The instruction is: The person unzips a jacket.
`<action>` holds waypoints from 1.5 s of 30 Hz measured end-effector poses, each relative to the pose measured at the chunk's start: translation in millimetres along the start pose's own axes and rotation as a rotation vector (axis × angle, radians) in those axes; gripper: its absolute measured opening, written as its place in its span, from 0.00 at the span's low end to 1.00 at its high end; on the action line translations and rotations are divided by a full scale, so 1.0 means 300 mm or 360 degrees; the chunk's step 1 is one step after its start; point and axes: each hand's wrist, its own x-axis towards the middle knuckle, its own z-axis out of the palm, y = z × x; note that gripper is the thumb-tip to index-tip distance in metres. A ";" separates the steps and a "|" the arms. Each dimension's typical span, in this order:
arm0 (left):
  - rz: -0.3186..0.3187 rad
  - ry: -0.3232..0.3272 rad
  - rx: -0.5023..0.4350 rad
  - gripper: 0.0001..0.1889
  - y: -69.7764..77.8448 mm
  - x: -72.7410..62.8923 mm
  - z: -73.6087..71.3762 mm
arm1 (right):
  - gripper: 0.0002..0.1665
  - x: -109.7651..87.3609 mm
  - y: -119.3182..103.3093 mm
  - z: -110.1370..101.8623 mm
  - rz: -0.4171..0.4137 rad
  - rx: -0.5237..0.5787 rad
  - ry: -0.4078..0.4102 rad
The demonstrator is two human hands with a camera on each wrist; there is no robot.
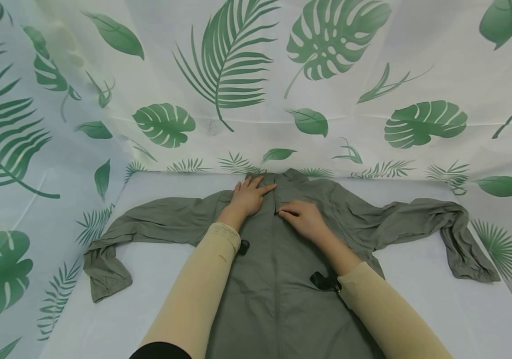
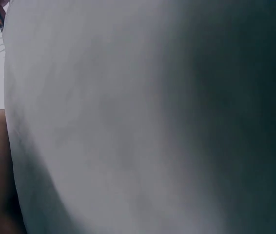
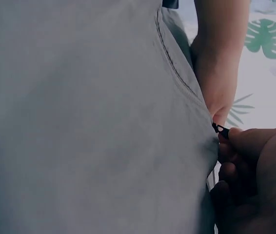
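Pinch grip on the right hand (image 1: 304, 218): thumb and fingertips close together on a small black zipper pull (image 3: 222, 130), the pull's tip poking out past the thumb in the right wrist view. Left hand (image 1: 248, 199) holds nothing, laid palm down on the upper chest of a grey-green zip-front jacket (image 1: 251, 294), fingers spread, pointing up toward the collar (image 1: 295, 174). Right hand sits just below and to the right of it, at the centre front.

Jacket lies front up on a white tabletop (image 1: 157, 279), collar at the far side, body running down toward the person and out of the head view. Front zipper (image 1: 275, 284) runs down the middle; pull is on the upper chest, below the collar. Left jacket sleeve (image 1: 161, 215) stretches out sideways, cuff end bent back toward the person; right jacket sleeve (image 1: 408, 222) likewise, more wrinkled.

Person wears beige sleeves (image 1: 197, 284); small black device (image 1: 323, 280) at the right wrist. Leaf-print cloth (image 1: 350, 127) hangs behind and beside the table. Left wrist view mostly blurred grey fabric, details unclear.
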 end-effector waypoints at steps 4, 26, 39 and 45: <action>0.0005 0.0010 -0.0003 0.26 0.003 -0.003 -0.002 | 0.11 -0.021 -0.010 -0.007 -0.0026 0.0030 -0.0018; -0.0010 -0.0002 -0.0003 0.27 0.006 -0.011 -0.010 | 0.08 -0.118 -0.026 -0.006 -0.0087 0.0122 -0.0081; 0.0291 0.0101 0.0104 0.24 0.004 -0.108 -0.004 | 0.10 -0.102 -0.005 0.025 -0.0055 0.0190 -0.0130; 0.0514 0.0103 -0.0127 0.22 0.030 -0.222 0.035 | 0.11 -0.108 0.002 0.017 -0.0027 0.0207 -0.0132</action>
